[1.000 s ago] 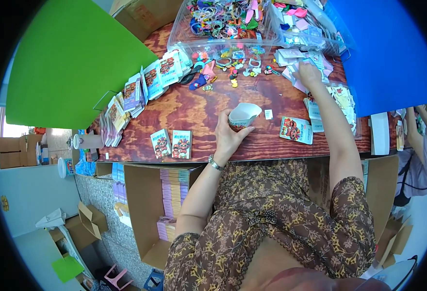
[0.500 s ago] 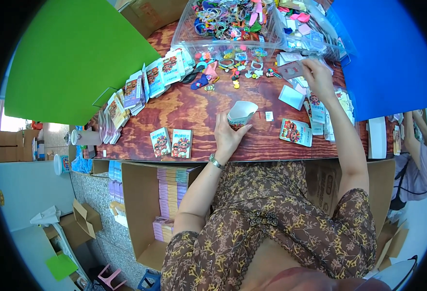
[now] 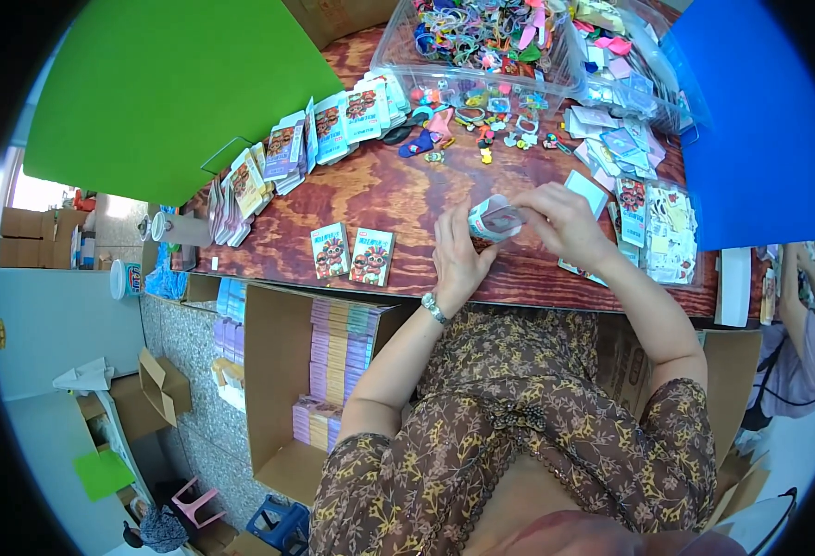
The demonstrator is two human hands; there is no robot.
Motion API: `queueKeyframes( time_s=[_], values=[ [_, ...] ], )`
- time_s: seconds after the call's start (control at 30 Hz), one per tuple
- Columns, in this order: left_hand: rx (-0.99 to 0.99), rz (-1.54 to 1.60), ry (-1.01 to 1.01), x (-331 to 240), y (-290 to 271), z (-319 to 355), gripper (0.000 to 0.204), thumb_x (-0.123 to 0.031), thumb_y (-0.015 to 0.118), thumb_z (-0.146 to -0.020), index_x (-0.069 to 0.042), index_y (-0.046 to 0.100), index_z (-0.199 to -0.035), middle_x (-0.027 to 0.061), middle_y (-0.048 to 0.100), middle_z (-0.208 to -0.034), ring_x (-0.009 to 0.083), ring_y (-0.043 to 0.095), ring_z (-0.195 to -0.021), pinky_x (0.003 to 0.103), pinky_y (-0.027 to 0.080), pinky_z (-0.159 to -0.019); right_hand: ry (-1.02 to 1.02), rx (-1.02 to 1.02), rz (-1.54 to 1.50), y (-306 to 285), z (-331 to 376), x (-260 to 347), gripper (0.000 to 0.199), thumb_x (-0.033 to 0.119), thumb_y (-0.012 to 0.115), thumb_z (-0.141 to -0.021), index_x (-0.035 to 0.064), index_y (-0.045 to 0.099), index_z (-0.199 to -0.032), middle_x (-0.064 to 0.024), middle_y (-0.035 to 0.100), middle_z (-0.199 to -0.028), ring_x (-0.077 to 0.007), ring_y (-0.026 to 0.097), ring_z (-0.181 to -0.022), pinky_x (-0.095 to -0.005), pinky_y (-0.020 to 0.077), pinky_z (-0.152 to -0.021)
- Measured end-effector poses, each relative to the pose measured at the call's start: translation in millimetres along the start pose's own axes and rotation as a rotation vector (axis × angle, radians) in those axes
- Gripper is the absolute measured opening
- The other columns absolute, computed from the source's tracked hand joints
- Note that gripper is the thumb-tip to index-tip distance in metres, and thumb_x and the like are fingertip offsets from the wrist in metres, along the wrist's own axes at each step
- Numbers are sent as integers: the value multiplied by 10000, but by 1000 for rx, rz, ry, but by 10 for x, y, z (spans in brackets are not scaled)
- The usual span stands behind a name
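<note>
A second ago the right hand (image 3: 565, 222) was stretched far out over the loose packets near the clear plastic bin (image 3: 482, 46); now it has come back to meet the left hand (image 3: 456, 255) at the near middle of the desk (image 3: 380, 195). The left hand has barely shifted — it was already cupped around the small pouch (image 3: 495, 220) and remains so. Both hands now grip that pouch between them, fingers curled on its edges, raised just above the wood.

The pouch is small, glossy and pale, with a reddish oval opening turned upward. The desk is dark red-brown wood with bold wavy grain. To the left of the pouch lie two flat printed cards (image 3: 352, 255), rectangular and shiny, side by side. Beyond the pouch, toward the bin, small colourful trinkets (image 3: 482, 130) are scattered — rubbery-looking shapes in pink, blue and yellow. The bin is transparent, thin-walled, heaped with tangled bright pieces. Below the desk edge stands an open cardboard box (image 3: 278, 371) holding neat stacked booklets.
</note>
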State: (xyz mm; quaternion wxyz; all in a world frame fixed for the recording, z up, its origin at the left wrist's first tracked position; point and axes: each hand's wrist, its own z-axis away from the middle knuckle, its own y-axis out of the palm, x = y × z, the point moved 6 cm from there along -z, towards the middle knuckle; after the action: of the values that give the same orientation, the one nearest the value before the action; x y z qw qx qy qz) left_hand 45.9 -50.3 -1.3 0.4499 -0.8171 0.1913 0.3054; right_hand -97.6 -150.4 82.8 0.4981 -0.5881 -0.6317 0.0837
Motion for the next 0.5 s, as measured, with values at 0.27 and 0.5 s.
queueKeyframes(
  time_s=[0.27, 0.5],
  values=[
    [-46, 16, 52, 14, -104, 97, 867, -74, 860, -673, -6, 438, -1427, 207, 519, -1285, 415, 514, -1193, 480, 478, -962, -58, 141, 239, 493, 83, 219, 252, 53, 695, -880, 47, 661, -1129, -129, 713, -1025, -294, 700, -867, -372, 577, -719],
    [-129, -36, -100, 332, -319, 196, 814, -118, 884, -691, 19, 457, -1369, 215, 541, -1236, 398, 543, -1136, 464, 475, -959, 120, 176, -179, 745, -558, -197, 191, 122, 681, -912, 62, 710, -1091, -132, 699, -999, -330, 688, -894, -419, 549, -752]
  ],
)
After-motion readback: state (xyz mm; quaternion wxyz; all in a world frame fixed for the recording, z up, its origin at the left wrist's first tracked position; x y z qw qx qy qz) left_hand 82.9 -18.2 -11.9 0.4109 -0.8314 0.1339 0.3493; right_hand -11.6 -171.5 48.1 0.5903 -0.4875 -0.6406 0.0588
